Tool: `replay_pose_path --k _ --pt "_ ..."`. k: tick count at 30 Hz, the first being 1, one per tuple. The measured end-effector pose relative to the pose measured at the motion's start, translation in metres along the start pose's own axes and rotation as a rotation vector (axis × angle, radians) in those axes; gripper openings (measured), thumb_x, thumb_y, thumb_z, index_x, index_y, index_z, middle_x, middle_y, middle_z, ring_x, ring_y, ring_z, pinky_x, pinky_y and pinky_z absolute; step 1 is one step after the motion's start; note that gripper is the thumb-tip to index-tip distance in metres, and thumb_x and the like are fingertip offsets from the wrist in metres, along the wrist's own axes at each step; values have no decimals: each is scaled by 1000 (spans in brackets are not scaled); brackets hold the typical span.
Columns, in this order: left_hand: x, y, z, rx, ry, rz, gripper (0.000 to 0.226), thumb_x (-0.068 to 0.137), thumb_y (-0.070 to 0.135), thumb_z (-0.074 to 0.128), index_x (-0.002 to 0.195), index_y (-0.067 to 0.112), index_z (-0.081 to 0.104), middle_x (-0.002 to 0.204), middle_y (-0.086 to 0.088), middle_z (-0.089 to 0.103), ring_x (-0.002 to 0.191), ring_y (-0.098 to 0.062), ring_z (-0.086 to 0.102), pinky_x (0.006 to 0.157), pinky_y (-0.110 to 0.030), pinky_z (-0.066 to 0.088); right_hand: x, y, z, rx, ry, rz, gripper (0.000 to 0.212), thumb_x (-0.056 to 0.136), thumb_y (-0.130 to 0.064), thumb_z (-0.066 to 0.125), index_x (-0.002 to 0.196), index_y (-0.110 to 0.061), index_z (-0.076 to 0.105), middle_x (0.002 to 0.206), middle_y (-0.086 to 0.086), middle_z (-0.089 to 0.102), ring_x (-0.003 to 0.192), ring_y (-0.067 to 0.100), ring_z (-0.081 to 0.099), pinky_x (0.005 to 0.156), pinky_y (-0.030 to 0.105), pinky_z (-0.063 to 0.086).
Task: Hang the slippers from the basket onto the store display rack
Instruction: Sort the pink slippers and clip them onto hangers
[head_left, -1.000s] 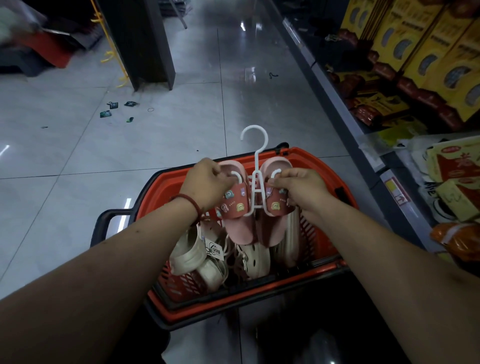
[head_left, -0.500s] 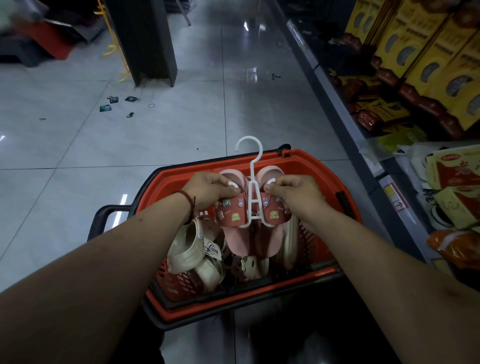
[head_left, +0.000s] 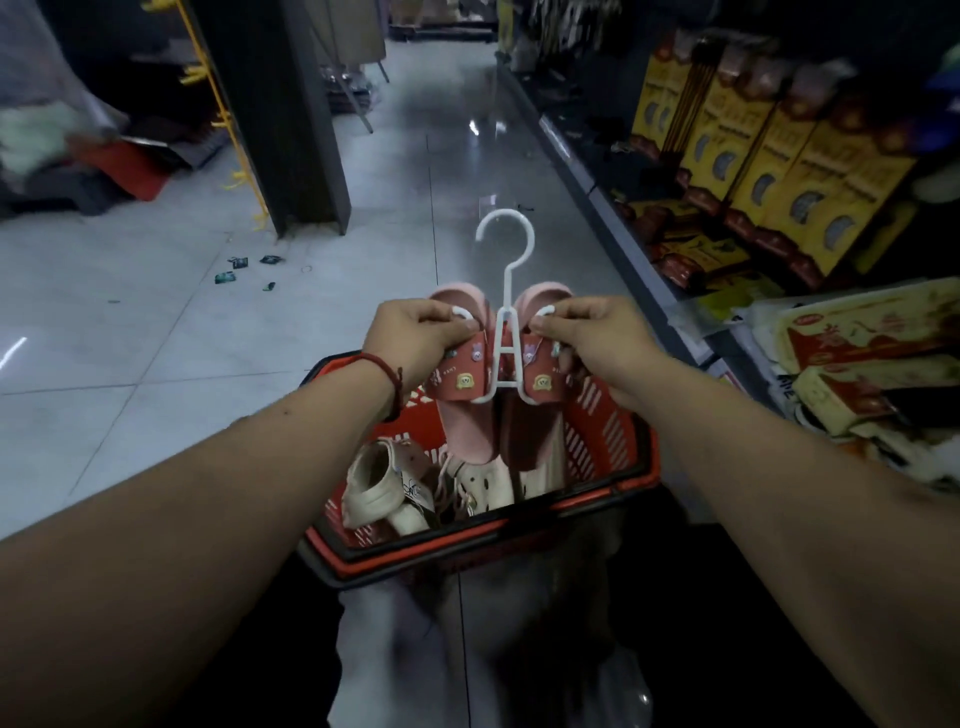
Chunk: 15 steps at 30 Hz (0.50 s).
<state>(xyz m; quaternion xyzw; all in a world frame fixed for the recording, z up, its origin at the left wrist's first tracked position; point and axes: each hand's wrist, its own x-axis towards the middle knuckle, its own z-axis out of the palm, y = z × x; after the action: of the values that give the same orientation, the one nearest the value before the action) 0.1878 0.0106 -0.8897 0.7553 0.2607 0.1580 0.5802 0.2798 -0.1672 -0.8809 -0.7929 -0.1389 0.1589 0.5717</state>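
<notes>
Pink slippers on their hanger, pinched in both grips above the basket.

The left grip (head_left: 415, 338) and right grip (head_left: 592, 338) each close on a curled arm of the white hanger (head_left: 505, 310) and on a strap of the pink slippers (head_left: 462, 431), which dangle over the red basket (head_left: 639, 467) where cream slippers (head_left: 374, 483) lie. It looks a fingertip hold, so a slack pinch could let a strap slide off and a slipper drop to the floor (head_left: 156, 338). The bare hook could snag the shelf (head_left: 613, 223) at right. I cannot make out the rack.
</notes>
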Motion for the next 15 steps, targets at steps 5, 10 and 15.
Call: replay_pose_path --k 5,10,15 --pt "-49 78 -3 107 -9 163 5 83 23 80 85 22 75 87 0 74 84 -17 72 76 -29 59 -51 -54 -46 39 63 -110 7 88 -14 74 86 -7 75 41 -7 56 35 10 46 40 19 38" --pt "-96 145 7 212 -12 364 9 82 24 81 89 19 78 84 -3 76 81 -19 73 81 -37 61 -106 -93 -106 -18 139 -222 8 89 -18 75 84 -12 77 50 -2 58 37 12 47 37 20 36" --pt "-124 201 45 309 -27 518 19 70 54 77 77 37 76 77 11 74 81 -16 72 85 -42 59 -145 -116 -171 -86 286 -283 13 86 -24 77 73 -23 79 55 14 60 42 22 51 43 24 38"
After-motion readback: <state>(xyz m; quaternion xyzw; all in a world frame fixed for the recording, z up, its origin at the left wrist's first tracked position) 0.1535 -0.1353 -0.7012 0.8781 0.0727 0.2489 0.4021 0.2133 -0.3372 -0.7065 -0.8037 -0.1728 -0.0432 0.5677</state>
